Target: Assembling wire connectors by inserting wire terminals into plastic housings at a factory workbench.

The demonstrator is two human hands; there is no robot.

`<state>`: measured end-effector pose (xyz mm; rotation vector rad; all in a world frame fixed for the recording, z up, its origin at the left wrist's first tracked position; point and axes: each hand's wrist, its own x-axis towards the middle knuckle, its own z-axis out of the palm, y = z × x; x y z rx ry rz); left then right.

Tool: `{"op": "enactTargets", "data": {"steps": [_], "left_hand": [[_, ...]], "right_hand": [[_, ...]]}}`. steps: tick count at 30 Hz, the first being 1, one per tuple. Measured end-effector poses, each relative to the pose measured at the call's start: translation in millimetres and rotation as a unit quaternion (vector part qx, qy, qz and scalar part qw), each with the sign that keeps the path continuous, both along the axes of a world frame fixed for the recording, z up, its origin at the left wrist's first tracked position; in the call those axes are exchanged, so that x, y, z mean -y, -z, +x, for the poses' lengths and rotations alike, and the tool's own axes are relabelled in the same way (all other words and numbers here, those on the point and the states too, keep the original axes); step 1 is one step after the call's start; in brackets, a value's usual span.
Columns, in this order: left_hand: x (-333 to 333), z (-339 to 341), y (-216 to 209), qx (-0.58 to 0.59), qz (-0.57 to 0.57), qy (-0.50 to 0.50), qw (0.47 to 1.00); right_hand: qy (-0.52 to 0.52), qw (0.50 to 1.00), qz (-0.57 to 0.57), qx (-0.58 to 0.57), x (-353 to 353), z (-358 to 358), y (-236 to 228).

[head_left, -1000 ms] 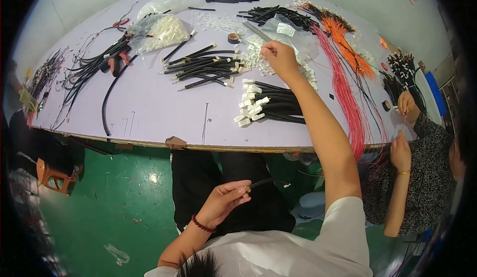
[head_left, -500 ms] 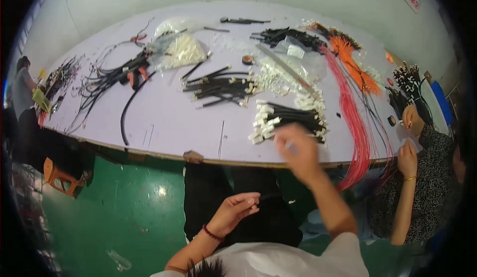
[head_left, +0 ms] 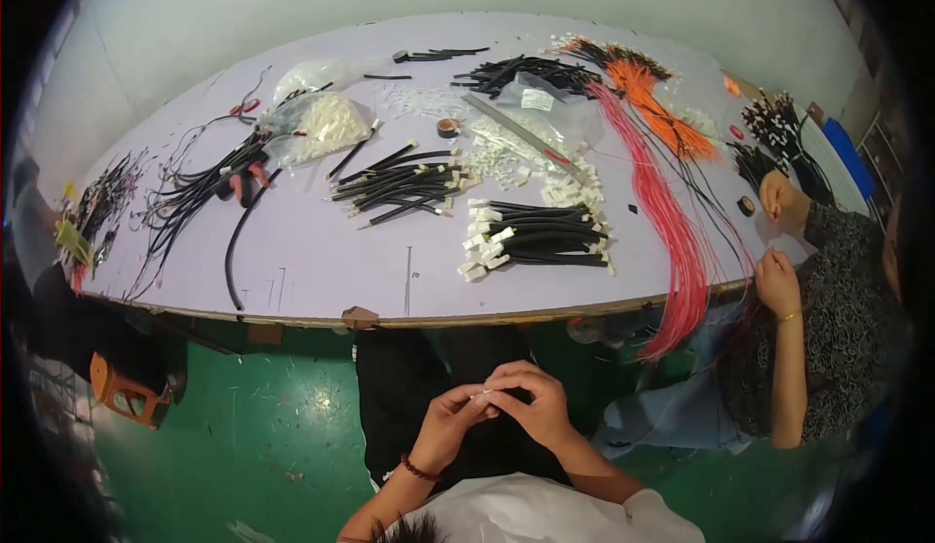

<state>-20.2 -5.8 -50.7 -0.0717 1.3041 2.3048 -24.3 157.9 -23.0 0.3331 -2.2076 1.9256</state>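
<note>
Over my lap, just off the table's front edge, both hands meet at the fingertips. My left hand is closed in a pinch, a dark red bead bracelet on its wrist. My right hand pinches from the other side, its fingers curled. A small white piece shows between the fingertips; its exact kind is too small to tell. Anything dark behind the hands is lost against the black trousers. Nearest on the table lies a bundle of short black cables with white connectors at the ends.
Behind that bundle are more black cables, loose white connectors, a metal ruler and a tape roll. Pink wires hang over the front edge. At the right, a co-worker's hands work close by. An orange stool stands left.
My right hand has come back from above the cable bundle to meet my left hand. The dark strip that stuck out from my left fingers no longer shows. The view has shifted slightly.
</note>
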Motion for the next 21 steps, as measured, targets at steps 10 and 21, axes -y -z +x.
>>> {"op": "enactTargets", "data": {"steps": [10, 21], "left_hand": [[7.9, 27.6, -2.4, 0.031, 0.031, 0.051, 0.998], [0.9, -9.4, -27.5, -0.101, -0.109, 0.119, 0.982]], "right_hand": [[0.015, 0.996, 0.057, -0.067, -5.4, 33.8, 4.4], [-0.057, 0.958, 0.202, -0.197, -32.8, 12.1, -8.1]]}}
